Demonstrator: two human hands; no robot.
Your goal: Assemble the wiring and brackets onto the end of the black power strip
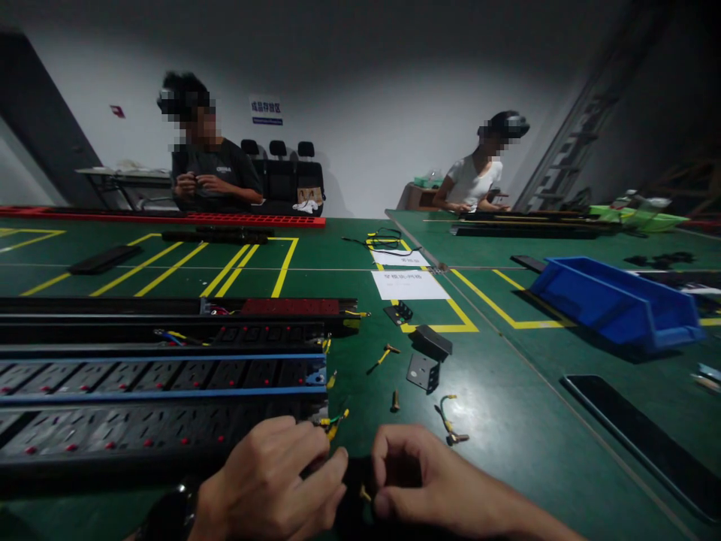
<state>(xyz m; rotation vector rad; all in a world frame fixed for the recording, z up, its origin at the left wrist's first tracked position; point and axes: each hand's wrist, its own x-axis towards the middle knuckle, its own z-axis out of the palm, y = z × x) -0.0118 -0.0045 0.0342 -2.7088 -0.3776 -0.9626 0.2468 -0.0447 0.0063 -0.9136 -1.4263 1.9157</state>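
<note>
Fingers of the right hand [442, 475] curl close together at a small brass-coloured piece [365, 494] (whether they pinch it, I cannot tell). The left hand [270, 473], its grip unclear, bends by the nearest socket strip [169, 434] on the green surface [507, 421].

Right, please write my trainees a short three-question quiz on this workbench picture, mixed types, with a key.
1. Which is nearest the left hand: A) white paper, B) socket strip, C) a chair?
2. True or false: both hands are outside the blue bin.
3. Fill the gap: a bolt rests on the green table just beyond the ____ hand.

Key: 1. B, socket strip. 2. True. 3. Right hand.
</note>
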